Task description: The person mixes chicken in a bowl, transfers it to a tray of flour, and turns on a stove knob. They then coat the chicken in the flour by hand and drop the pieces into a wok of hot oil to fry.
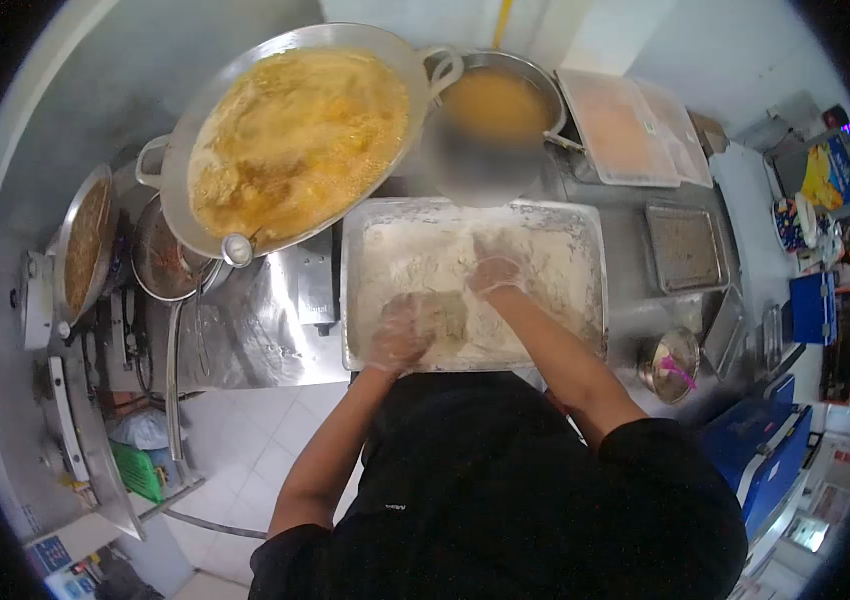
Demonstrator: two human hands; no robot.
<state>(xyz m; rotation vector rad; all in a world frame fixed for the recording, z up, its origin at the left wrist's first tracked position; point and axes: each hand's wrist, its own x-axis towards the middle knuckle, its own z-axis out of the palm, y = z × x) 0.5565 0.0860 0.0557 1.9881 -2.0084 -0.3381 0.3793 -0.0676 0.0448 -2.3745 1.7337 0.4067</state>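
A large rectangular metal tray (350, 300) of pale flour lies on the steel counter in front of me. My left hand (402, 335), in a clear glove dusted with flour, is at the tray's near left part, against a flour-coated piece (445, 318). Its fingers are blurred, so its grip is unclear. My right hand (497, 272), also in a clear glove, reaches into the flour right of the middle. The flour and blur hide its fingertips.
A wide wok (300, 140) of bubbling yellow oil stands at the back left, with a ladle (237, 249) at its rim. Behind the tray is a pot (500, 100). Plastic containers (620, 130), a wire-rack tray (685, 245) and a bowl (670, 365) are at right.
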